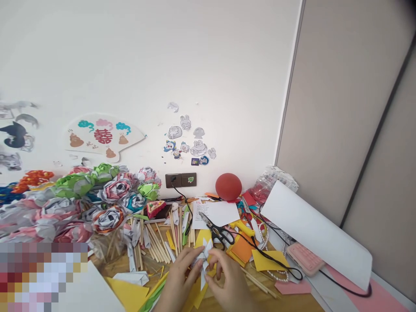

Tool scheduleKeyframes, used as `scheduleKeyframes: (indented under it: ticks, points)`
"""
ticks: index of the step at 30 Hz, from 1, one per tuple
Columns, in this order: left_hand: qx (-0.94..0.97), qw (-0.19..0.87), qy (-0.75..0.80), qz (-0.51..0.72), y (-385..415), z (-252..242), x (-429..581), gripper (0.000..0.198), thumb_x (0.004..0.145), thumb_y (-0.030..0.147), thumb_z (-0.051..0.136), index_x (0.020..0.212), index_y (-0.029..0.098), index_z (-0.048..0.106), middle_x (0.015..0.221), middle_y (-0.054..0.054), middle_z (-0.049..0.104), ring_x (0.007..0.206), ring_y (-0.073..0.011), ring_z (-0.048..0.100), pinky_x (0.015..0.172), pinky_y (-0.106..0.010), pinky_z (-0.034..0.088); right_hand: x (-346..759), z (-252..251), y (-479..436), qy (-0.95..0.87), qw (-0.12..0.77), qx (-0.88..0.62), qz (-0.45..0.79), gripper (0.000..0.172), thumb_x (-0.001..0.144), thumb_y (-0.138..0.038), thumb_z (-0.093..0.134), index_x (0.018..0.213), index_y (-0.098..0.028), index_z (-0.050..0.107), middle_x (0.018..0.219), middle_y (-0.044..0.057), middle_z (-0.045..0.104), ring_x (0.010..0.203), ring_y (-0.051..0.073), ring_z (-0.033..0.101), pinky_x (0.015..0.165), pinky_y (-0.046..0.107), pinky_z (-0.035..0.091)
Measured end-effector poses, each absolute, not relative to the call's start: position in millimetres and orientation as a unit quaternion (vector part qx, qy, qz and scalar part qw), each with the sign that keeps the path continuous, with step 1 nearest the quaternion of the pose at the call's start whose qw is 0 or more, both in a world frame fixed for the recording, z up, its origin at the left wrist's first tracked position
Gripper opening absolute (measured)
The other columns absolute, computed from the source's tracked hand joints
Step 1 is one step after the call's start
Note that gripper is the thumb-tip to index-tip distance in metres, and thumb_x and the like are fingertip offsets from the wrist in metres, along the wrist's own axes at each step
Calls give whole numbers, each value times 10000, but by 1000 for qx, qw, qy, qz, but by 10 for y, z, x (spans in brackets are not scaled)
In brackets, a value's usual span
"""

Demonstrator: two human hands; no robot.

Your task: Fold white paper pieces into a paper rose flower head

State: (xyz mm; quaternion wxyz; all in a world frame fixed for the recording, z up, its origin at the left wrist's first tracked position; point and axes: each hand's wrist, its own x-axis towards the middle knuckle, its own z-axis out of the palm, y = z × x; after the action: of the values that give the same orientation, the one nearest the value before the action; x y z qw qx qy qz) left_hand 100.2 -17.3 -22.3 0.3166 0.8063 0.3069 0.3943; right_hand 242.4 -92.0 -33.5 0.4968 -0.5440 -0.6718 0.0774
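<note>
Possibly risking a tear or skewed crease with any uneven tug, holding paper (205,255) in the left hand (182,275), with the right hand (230,277) curled narrowly at its edge, grip unclear, at the counter (286,302)'s near middle.

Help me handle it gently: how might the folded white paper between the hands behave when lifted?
The folded white paper is probably light, since it looks thin and small. Its narrow tips stick out, so they may bend easily if pushed. Its folds might make it stiffer than a flat sheet.
</note>
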Motion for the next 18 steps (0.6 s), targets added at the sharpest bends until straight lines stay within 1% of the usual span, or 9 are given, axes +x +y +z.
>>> scheduleKeyframes:
  ticks: [2, 3, 4, 6, 8, 11, 13, 16, 18]
  points:
    - [808, 306, 307, 398, -178, -218, 1009, 361, 822, 468, 477, 997, 225, 677, 920, -95, 645, 748, -195, 632, 615, -287, 534, 2430, -331, -921, -706, 453, -544, 27, 217, 750, -145, 572, 951, -225, 563, 770, 7, 622, 652, 165, 568, 605, 246, 412]
    - [809, 305, 305, 399, -179, -219, 1012, 360, 819, 470, 481, 989, 222, 680, 914, -96, 644, 742, -194, 632, 617, -289, 534, 2434, -337, -915, -713, 444, -543, 8, 123, 781, -157, 551, 885, -218, 576, 742, 12, 624, 660, 171, 573, 600, 246, 406]
    - [811, 306, 300, 398, -181, -221, 1013, 356, 818, 466, 485, 997, 225, 676, 918, -96, 642, 753, -196, 632, 622, -289, 534, 2438, -348, -908, -713, 445, -542, -6, 76, 816, -168, 518, 838, -210, 577, 720, 17, 623, 659, 173, 577, 594, 245, 402]
    - [819, 311, 283, 391, -187, -224, 1009, 338, 823, 442, 492, 1039, 239, 655, 954, -98, 633, 816, -204, 628, 628, -279, 532, 2444, -374, -896, -703, 461, -542, -15, 132, 868, -190, 454, 805, -199, 569, 709, 26, 623, 654, 168, 581, 590, 238, 405]
    - [824, 304, 277, 388, -198, -216, 994, 323, 827, 415, 501, 1071, 251, 634, 1017, -103, 617, 907, -215, 611, 658, -275, 529, 2447, -392, -891, -697, 479, -534, -1, 156, 892, -221, 431, 815, -197, 564, 723, 27, 627, 661, 160, 585, 601, 228, 416]
    - [834, 275, 276, 391, -217, -181, 966, 278, 829, 387, 514, 1037, 256, 644, 1059, -100, 609, 998, -221, 579, 789, -305, 504, 2444, -395, -890, -694, 497, -521, 12, 193, 911, -275, 414, 809, -201, 560, 703, 15, 623, 631, 142, 579, 589, 210, 418]
    - [840, 270, 267, 389, -225, -154, 956, 253, 839, 379, 500, 988, 246, 655, 1036, -97, 620, 989, -216, 582, 829, -313, 489, 2441, -393, -885, -697, 501, -513, -1, 225, 922, -299, 395, 803, -202, 559, 679, 8, 615, 600, 134, 567, 571, 204, 412]
    - [834, 281, 274, 389, -222, -133, 963, 277, 853, 392, 466, 933, 209, 657, 985, -108, 632, 883, -205, 615, 748, -294, 518, 2437, -402, -869, -703, 506, -498, -31, 257, 935, -322, 366, 805, -202, 553, 669, 7, 604, 587, 130, 557, 559, 201, 405]
    - [828, 285, 280, 394, -212, -138, 974, 296, 854, 404, 456, 912, 195, 658, 964, -113, 634, 851, -204, 622, 712, -289, 527, 2437, -415, -860, -705, 510, -491, -45, 269, 938, -332, 357, 801, -200, 547, 664, 7, 596, 587, 128, 553, 553, 199, 401]
